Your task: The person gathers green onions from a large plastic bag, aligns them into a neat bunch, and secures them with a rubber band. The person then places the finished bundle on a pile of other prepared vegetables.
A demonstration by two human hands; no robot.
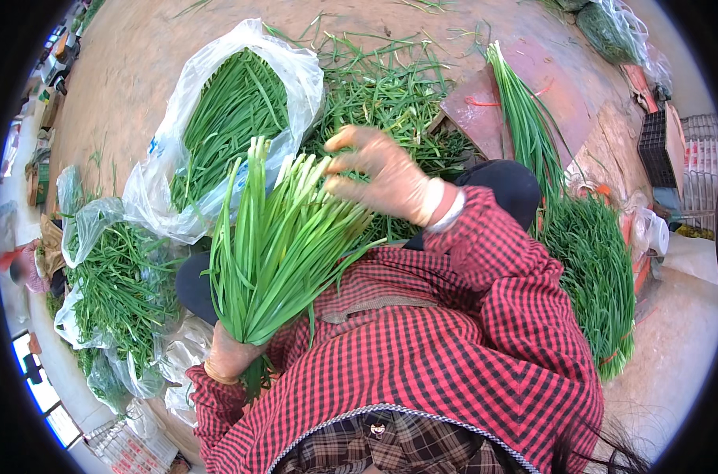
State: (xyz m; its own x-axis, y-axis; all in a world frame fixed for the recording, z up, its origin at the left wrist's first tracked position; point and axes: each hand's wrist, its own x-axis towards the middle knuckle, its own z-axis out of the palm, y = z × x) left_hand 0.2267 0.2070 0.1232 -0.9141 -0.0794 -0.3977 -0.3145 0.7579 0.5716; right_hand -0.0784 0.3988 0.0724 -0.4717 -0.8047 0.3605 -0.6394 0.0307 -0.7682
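A bunch of green leafy stalks, apparently garlic chives (276,255), fans out in front of my chest with its pale cut ends pointing away from me. My left hand (234,352), in a thin glove, grips the leafy end low at the left. Beside the pale ends is my gloved right hand (382,175), fingers apart and blurred; whether its fingertips touch any stalks is hard to tell. Just beyond the bunch stands an open clear plastic bag (308,77) filled with more chives (240,112). Loose leaves and trimmings (388,101) are heaped on the ground behind my right hand.
A tied chive bunch (516,101) rests on a reddish board (471,106), near a large chive pile (590,278) at right. Bagged greens (122,296) lie at left. Farther off are a black crate (658,145), a white roll (658,233) and a person (36,266).
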